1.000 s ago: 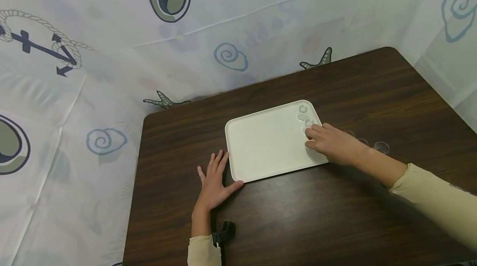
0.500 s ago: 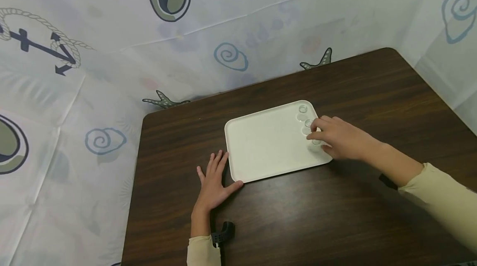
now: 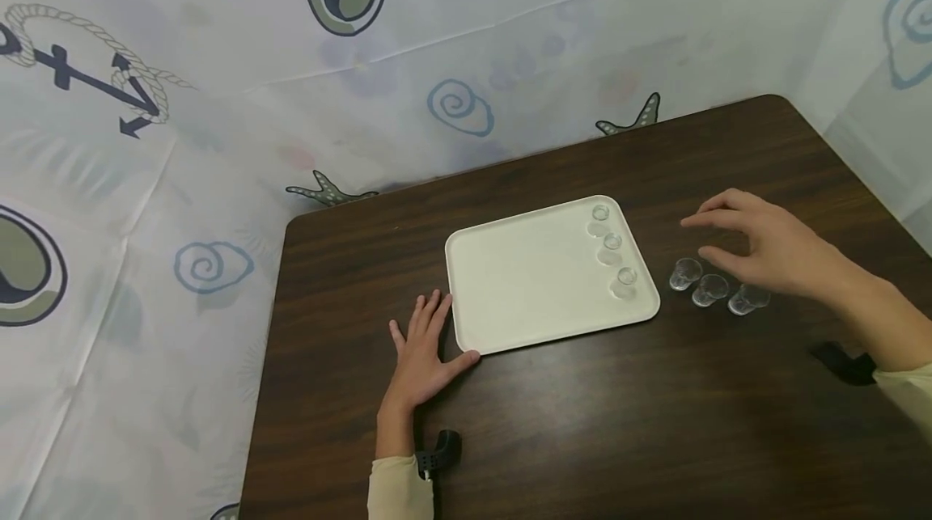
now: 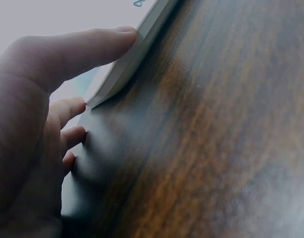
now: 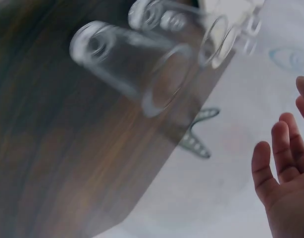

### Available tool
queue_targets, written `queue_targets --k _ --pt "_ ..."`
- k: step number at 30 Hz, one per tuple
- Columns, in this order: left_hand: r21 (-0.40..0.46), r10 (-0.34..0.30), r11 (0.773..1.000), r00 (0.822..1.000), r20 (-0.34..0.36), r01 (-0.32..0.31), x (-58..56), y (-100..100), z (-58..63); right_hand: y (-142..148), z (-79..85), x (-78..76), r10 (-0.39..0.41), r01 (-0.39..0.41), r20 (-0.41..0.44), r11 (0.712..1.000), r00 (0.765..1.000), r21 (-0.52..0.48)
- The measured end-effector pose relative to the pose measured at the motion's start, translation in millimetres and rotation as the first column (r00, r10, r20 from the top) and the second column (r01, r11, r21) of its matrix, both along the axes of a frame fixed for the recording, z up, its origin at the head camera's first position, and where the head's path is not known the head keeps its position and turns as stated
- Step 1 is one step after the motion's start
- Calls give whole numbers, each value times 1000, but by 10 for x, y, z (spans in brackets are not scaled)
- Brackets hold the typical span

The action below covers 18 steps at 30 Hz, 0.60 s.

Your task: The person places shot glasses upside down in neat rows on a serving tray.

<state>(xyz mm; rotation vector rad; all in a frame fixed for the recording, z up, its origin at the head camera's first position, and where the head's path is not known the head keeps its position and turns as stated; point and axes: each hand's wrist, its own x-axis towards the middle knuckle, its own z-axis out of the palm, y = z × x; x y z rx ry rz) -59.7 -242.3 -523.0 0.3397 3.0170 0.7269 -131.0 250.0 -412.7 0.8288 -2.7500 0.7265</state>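
A white tray [image 3: 531, 285] lies on the dark wooden table. My left hand [image 3: 420, 366] rests at its near left corner, fingers spread, with the thumb on the near rim. Along the tray's right end stand three small clear shot glasses [image 3: 626, 277] in a row, thick bases uppermost. To the right of the tray, three more shot glasses [image 3: 709, 289] stand upright on the tabletop. My right hand [image 3: 772, 241] hovers over these, holding nothing, its thumb and fingers apart. In the right wrist view the nearest upright glass [image 5: 127, 64] is to the left of that hand's fingers [image 5: 261, 163].
The brown tabletop [image 3: 568, 423] runs back to a patterned wall cloth [image 3: 364, 116] with sea motifs. A black wrist camera [image 3: 444, 449] hangs at the left wrist, another [image 3: 845, 362] at the right one.
My right hand has let go of the nearest shot glass on the tray and moved right, over the upright glasses. The left hand has kept its place at the tray corner.
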Motion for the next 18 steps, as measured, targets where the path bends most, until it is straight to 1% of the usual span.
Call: queue_targets --k 3,8,13,18 --pt "-6 4 1000 1000 5 -4 -7 6 -4 172 -27 56 -60 60 61 998 996 3" --pt "-13 7 1000 1000 7 -7 -9 6 -8 420 -151 139 -119 115 164 993 979 32" --pt "-6 4 1000 1000 4 -4 -14 13 -5 627 -348 220 -119 108 192 992 974 68" --pt "-5 5 1000 1000 7 -4 -8 14 -1 723 -534 293 -111 98 232 993 966 68"
